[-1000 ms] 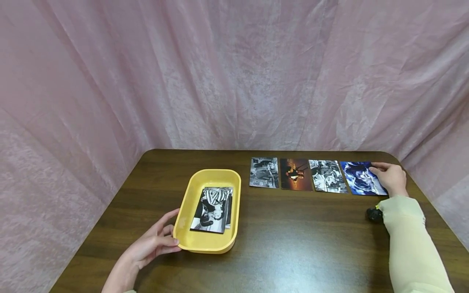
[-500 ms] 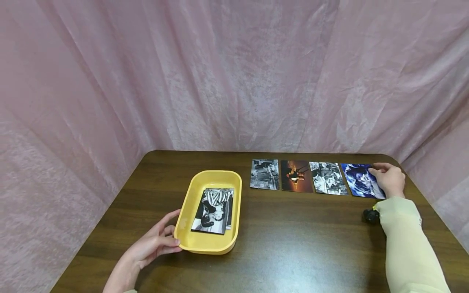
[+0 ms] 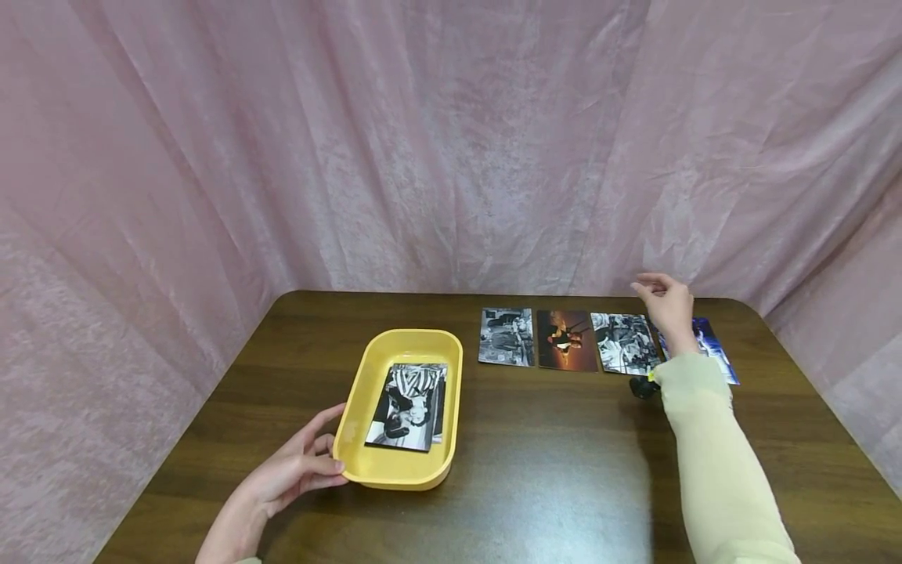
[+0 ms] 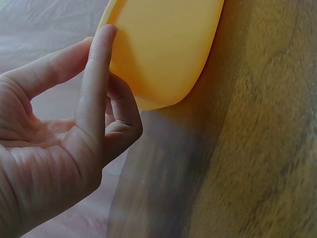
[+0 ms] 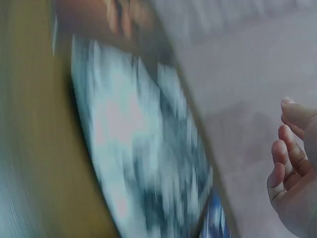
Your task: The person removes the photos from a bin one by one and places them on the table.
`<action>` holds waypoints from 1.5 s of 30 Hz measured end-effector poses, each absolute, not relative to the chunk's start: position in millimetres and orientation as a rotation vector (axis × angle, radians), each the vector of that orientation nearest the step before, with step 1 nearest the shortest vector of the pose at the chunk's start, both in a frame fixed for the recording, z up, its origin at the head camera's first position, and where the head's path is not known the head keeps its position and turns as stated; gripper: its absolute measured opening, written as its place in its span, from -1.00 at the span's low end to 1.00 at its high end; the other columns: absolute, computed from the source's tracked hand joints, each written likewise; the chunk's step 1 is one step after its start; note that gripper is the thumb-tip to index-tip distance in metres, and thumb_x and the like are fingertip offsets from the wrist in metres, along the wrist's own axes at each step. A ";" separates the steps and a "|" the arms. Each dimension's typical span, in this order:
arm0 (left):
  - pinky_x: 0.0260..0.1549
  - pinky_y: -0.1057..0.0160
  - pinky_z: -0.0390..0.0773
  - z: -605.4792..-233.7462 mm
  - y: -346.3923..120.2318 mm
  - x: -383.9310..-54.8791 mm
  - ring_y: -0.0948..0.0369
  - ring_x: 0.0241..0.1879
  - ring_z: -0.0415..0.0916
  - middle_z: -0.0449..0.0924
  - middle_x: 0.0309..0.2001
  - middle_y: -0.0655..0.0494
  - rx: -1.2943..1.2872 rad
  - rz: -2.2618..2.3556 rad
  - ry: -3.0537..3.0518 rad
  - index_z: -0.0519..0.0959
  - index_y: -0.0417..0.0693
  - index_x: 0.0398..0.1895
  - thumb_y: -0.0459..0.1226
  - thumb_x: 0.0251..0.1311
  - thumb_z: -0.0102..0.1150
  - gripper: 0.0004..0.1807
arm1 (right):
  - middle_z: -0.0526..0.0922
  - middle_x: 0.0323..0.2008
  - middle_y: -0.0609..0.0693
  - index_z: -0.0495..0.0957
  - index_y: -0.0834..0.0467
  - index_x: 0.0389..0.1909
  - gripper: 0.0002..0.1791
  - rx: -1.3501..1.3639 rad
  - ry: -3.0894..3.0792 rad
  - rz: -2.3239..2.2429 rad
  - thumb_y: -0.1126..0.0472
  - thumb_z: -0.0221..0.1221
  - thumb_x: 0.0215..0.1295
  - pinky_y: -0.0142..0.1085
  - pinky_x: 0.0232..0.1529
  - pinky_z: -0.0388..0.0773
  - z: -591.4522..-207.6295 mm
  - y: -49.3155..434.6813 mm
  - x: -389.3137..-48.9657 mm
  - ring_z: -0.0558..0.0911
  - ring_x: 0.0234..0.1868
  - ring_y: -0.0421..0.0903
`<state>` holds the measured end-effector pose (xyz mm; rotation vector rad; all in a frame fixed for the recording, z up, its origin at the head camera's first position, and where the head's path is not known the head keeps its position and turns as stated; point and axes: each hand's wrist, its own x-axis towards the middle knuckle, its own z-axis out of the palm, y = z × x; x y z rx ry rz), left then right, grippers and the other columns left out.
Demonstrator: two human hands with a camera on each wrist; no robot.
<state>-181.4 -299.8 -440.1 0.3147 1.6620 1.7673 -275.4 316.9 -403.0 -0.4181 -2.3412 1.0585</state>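
My left hand [image 3: 289, 474] grips the near left corner of a yellow plastic tray [image 3: 398, 468], thumb on the rim and fingers along its outer side. A small stack of photo cards [image 3: 407, 407] lies in it, a black-and-white picture on top. Raised above the back of the table, my right hand [image 3: 671, 309] holds nothing, its fingers loosely bent. It partly covers a blue photo card [image 3: 715, 352], last on the right of a row. Beside that card lie a black-and-white card [image 3: 623, 345], an orange-brown one [image 3: 568, 341] and a grey one [image 3: 507, 337].
The brown wooden table [image 3: 535, 439] ends at the back against a pink curtain [image 3: 451, 157]. A black device with a yellow band [image 3: 643, 386] sits at the right wrist.
My right hand has let go of the blue photo card, lifted and moved left over the row. The card stays at the row's right end. My left hand and the tray have not moved.
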 end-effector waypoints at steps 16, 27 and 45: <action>-0.09 0.22 0.73 -440.6 -297.3 -182.3 0.17 -0.16 0.68 0.49 -0.13 0.05 0.307 1.778 1.660 -0.26 -0.05 0.57 -0.46 0.17 0.18 0.03 | 0.70 -0.22 0.18 0.67 0.23 -0.03 -0.72 0.069 -2.193 1.523 0.16 0.24 0.34 -0.49 -0.22 0.48 -371.6 57.7 -343.2 0.58 -0.26 -0.14; -0.08 0.21 0.73 -439.3 -284.9 -183.0 0.14 -0.16 0.67 0.49 -0.11 0.00 0.314 1.765 1.675 -0.26 -0.04 0.57 -0.45 0.15 0.17 0.04 | 0.66 -0.36 0.00 0.69 0.12 -0.19 -0.84 0.219 -2.397 1.450 0.14 0.23 0.35 -0.50 -0.33 0.45 -399.9 -41.3 -307.7 0.51 -0.37 -0.23; -0.08 0.22 0.73 -437.8 -284.6 -186.9 0.17 -0.17 0.68 0.50 -0.13 0.04 0.336 1.763 1.687 -0.24 -0.04 0.57 -0.45 0.15 0.19 0.04 | 0.17 0.38 0.16 0.27 -0.12 0.42 0.18 0.188 -3.454 0.312 -0.03 0.65 -0.35 -0.01 0.32 0.34 -407.7 -39.4 -263.4 0.17 0.36 0.12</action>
